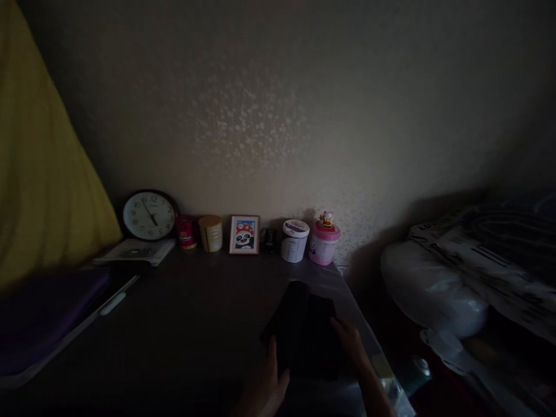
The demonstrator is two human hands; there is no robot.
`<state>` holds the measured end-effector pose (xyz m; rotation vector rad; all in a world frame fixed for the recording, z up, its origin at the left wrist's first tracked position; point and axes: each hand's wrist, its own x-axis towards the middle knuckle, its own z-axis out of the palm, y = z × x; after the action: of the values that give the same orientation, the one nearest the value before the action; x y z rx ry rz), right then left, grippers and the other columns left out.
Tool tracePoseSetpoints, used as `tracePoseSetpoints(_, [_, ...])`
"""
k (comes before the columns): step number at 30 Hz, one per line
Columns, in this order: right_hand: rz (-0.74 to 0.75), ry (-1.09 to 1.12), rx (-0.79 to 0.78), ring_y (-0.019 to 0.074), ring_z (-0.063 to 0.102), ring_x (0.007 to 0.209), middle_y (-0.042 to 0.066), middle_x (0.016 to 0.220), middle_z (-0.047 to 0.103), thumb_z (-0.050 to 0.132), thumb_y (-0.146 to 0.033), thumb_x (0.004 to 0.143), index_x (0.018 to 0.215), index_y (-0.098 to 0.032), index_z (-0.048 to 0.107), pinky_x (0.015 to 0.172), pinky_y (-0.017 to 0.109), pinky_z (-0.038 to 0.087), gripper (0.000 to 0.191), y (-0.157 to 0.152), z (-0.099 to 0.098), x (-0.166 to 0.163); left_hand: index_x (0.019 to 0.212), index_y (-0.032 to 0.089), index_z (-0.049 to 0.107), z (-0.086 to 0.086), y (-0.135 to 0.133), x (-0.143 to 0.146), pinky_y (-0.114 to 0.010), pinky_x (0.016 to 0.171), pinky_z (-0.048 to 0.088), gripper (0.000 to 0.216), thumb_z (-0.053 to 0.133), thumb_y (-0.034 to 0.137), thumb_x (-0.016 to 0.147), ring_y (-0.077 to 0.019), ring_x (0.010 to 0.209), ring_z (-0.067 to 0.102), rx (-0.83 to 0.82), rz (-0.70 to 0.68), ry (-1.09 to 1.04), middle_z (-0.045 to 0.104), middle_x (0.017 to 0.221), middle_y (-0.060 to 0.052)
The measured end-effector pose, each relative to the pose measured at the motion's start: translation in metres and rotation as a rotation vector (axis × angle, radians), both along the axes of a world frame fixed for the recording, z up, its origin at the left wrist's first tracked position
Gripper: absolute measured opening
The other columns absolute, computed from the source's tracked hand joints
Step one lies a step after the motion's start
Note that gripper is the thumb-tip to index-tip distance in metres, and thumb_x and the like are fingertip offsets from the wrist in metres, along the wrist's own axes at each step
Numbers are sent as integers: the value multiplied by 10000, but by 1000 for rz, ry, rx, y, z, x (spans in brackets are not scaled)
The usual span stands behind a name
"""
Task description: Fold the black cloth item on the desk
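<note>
A black cloth (299,324) lies bunched or folded near the right side of the dark table; its exact kind is lost in the dim light. At its near left edge is my left hand (266,383), thumb and forefinger closing on the fabric. My right hand (351,343) grips the cloth's right edge, with the fingertips partly hidden in the dark material.
Along the wall stand a round clock (149,215), a red tub (186,233), a yellow canister (211,234), a framed panda picture (244,235), a white tub (295,242) and a pink tub (324,246). A yellow curtain (47,156) hangs left. Bagged items (434,284) lie right.
</note>
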<state>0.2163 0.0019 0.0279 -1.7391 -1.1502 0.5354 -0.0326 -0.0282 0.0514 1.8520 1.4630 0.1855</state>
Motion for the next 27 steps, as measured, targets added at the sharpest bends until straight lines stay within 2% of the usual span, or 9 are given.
tracePoseSetpoints(4, [30,121,57,235,612,782,52,787,688,583,-516,619,829,-135,674,651,287,470,444,3,16,-8,1379,74,80,-2,-1,2,-300,974,312,669,388,291,826,-214,1183,430,63,3,56,359,1357,-167])
tracePoseSetpoints(10, [107,40,110,222,611,716,54,734,677,557,-531,646,858,-114,668,597,280,460,482,36,41,-44,1379,82,29,-15,0,4,-282,870,385,664,372,254,838,-194,1013,560,103,-44,75,559,1167,-166])
tracePoseSetpoints(13, [115,-27,80,228,623,740,75,762,685,543,-503,662,915,-98,655,611,286,467,491,58,41,-64,1381,93,30,-11,1,5,-310,846,400,706,419,284,823,-211,957,585,63,-35,105,595,1103,-162])
tracePoseSetpoints(17, [137,-175,-57,216,636,784,96,827,692,516,-394,714,999,-94,619,649,279,466,427,78,34,-84,1381,109,85,-5,0,5,-379,897,384,728,478,337,812,-223,1034,540,67,-30,117,531,1184,-172])
tracePoseSetpoints(22, [151,-272,-119,228,633,826,100,815,692,531,-318,731,1021,-104,594,665,278,440,366,79,27,-99,1364,133,178,-8,1,8,-412,886,393,675,485,387,819,-210,977,564,41,-33,131,582,1092,-130])
tracePoseSetpoints(27, [238,-523,-177,194,638,807,61,802,693,460,-286,804,1067,-152,543,636,247,406,306,71,23,-109,1365,104,188,-10,-2,6,-381,868,395,645,445,339,822,-234,998,557,55,-9,127,574,1117,-162])
